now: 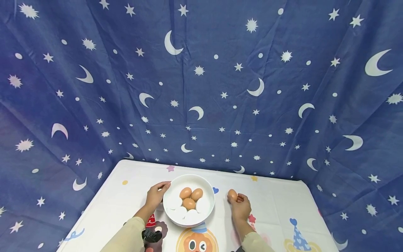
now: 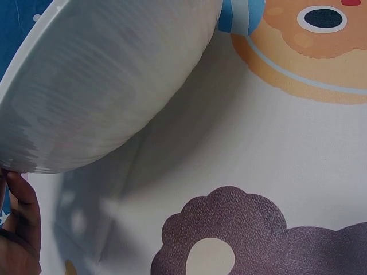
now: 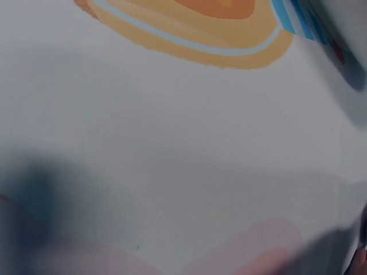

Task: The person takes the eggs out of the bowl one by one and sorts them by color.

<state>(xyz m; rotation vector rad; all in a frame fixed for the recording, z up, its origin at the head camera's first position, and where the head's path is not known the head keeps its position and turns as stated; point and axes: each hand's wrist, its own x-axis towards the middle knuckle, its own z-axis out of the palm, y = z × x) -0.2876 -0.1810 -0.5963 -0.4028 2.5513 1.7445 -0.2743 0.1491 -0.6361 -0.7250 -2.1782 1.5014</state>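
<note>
A white bowl [image 1: 196,180] stands on the table left of centre in the head view. Inside it are three brown eggs [image 1: 189,203] and several white eggs [image 1: 180,212]. My left hand [image 1: 154,196] grips the bowl's left rim. In the left wrist view, fingers [image 2: 26,207] meet the edge of the bowl, whose outer wall fills the upper left. To the right of the bowl, my right hand [image 1: 241,210] pinches another brown egg [image 1: 232,195] between thumb and fingers. The right wrist view catches only a sliver of that hand at its lower right corner.
A white tablecloth [image 1: 277,203] with cartoon prints covers the table. Behind and at both sides hangs a dark blue curtain [image 1: 220,87] with moons and stars. A black wrist device [image 1: 151,236] sits by the left sleeve.
</note>
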